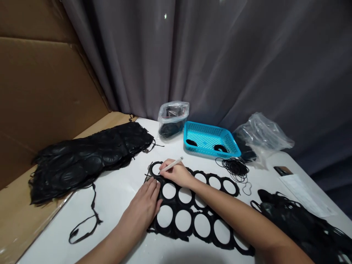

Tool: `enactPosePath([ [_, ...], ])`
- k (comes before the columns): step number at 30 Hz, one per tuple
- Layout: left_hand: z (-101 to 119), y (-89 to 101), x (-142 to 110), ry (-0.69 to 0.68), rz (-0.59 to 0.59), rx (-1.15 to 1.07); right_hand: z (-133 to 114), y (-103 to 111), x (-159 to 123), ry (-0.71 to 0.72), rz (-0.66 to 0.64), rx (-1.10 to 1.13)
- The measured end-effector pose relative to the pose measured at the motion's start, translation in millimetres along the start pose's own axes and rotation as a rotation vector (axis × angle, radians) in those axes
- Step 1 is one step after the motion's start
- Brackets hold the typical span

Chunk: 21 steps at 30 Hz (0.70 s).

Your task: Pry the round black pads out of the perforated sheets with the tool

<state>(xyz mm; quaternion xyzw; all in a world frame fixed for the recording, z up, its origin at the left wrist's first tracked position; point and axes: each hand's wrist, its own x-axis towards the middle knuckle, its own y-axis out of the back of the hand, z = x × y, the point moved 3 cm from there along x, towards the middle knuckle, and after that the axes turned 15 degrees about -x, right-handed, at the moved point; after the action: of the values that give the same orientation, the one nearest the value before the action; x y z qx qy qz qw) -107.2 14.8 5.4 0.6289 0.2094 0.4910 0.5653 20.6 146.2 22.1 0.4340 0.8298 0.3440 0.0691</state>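
A black rubber-like sheet point(176, 206) with rows of round holes lies flat on the white table. My right hand point(176, 172) is closed around a white pen-like tool point(173, 164), its tip down at the edge of a hole in the far left corner of the sheet. My left hand point(148, 196) lies flat with fingers stretched out on the sheet's left edge, just nearer than the tool tip. My right forearm passes over the sheet and hides part of its middle and right side.
A stack of black sheets point(90, 156) lies at the left. Behind are a clear bag point(173, 119) with dark contents and a blue basket point(211, 126) holding black rings. Loose rings point(235, 168), another plastic bag point(261, 134), papers point(305, 194) and black scraps point(299, 223) are at the right.
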Motion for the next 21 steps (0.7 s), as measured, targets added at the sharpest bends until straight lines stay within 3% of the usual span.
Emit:
enactPosePath([
  [5, -0.3, -0.4, -0.3, 0.059, -0.012, -0.064, -1.2, -4.7, 4.1, 0.005, -0.021, -0.027],
  [21, -3.6, -0.7, 0.2, 0.061, -0.018, -0.176, -5.8, -2.1, 3.9, 0.046, -0.068, -0.114],
])
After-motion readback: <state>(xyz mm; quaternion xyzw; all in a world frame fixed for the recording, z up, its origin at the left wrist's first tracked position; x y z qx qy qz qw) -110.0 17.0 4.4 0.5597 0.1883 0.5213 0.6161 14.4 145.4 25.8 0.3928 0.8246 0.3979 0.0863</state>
